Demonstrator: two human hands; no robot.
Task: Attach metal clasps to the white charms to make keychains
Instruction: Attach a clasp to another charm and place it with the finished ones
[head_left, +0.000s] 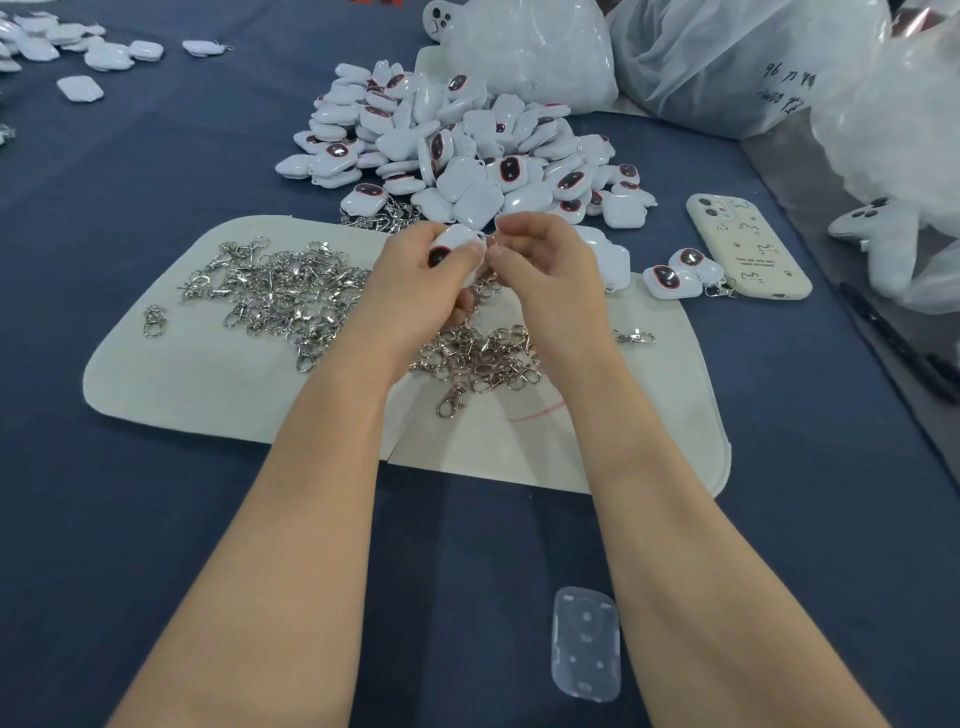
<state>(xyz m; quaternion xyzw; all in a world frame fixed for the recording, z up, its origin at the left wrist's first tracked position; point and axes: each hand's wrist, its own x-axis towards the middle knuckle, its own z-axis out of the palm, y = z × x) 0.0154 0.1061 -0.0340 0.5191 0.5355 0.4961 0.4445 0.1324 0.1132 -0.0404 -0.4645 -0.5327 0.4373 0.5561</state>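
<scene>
A white charm (457, 240) is gripped in the left hand (415, 270), above the far edge of the cream mat (208, 395), with its dark oval face partly shown. The right hand (540, 265) is closed in a narrow pinch against the charm's right edge, thumb and fingertips pressed together. A metal clasp (485, 288) is seen hanging just below the pinch, so its ring is judged to be held there, though the join itself is too small to be made out. The step in hand is taken to be the threading of the clasp onto this charm.

Little of the job can be counted as done. Two finished keychains (680, 273), with clasps attached, are laid just off the mat's far right corner. A scatter of charms (78, 47) is seen well beyond the mat's far left corner, at least one with metal on it.

Much is left. A large heap of charms (467, 150) is piled just beyond the mat's far edge, and loose clasps (280, 291) are spread across the mat's left half and under the wrists. A phone (748, 244) and plastic bags (530, 47) are placed beyond the mat's right side and far edge, on the table (156, 182).
</scene>
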